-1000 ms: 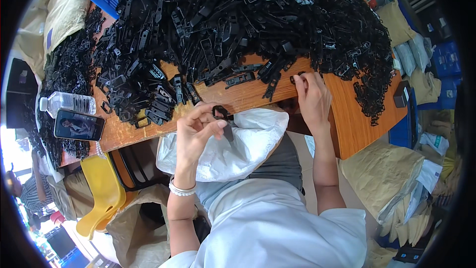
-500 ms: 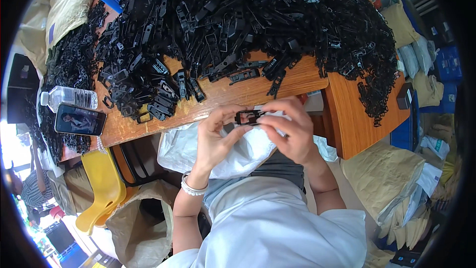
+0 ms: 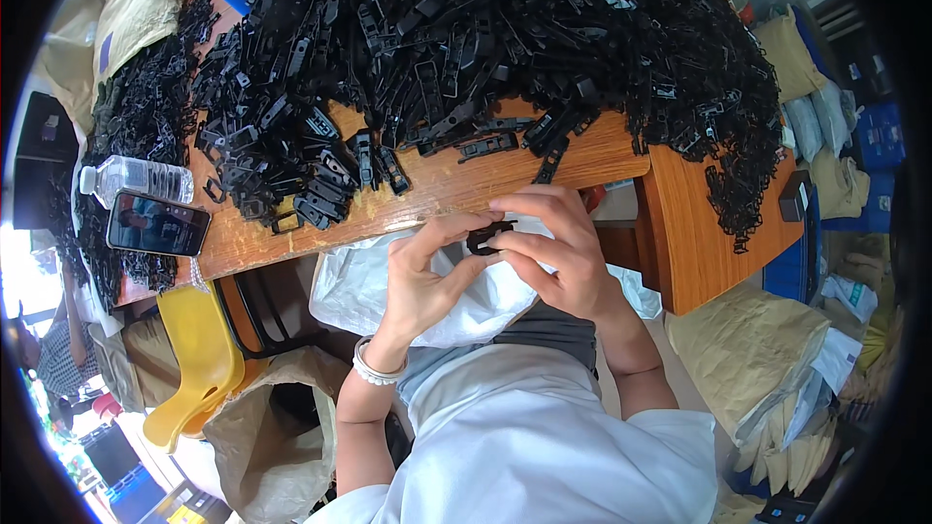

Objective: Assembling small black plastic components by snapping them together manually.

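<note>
Because small black part (image 3: 479, 241) looks thin, light, even pressure probably serves best: fingers of left hand (image 3: 419, 281) and right hand (image 3: 565, 257) grip it, over white plastic (image 3: 359, 288), just off near edge of counter (image 3: 427, 189).

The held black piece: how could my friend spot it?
Find the wooden table, then the white bag at its edge. Over it, the left hand and right hand pinch the black piece. Only it is held; the other pieces lie on the table.
</note>
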### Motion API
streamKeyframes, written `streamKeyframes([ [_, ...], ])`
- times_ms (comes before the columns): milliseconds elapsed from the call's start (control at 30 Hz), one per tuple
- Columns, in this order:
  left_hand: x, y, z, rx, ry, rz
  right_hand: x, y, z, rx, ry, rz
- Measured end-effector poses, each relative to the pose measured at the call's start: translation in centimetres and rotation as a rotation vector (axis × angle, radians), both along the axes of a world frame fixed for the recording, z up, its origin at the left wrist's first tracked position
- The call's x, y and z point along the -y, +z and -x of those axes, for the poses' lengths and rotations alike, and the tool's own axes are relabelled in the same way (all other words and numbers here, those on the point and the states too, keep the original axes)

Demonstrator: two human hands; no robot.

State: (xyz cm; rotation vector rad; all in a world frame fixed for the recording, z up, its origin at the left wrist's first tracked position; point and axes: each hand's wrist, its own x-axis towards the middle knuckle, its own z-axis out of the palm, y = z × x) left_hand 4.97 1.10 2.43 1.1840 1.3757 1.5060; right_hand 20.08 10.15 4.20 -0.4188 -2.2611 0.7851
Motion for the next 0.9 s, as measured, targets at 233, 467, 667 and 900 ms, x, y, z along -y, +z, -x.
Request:
streamKeyframes([
  [233, 0.8, 0.2, 1.5, 0.379, -0.13, 0.102, 0.2, -0.7, -0.7, -0.129, 0.04, 0.144],
  [467, -3.2, -0.3, 7.7, -1.185, 0.574, 0.221, 0.7, -1.3, -0.4, -0.064, -0.13, 0.352],
  [667, -4.7, -0.6, 8.4, -1.082, 0.585, 0.288, 1.1, -1.5, 0.0, -0.061, -0.169, 0.388],
  [900, -5.4, -0.8, 8.9, -0.208, 0.683, 0.215, 0.8, -2.0, 0.3, -0.087, -0.204, 0.444],
])
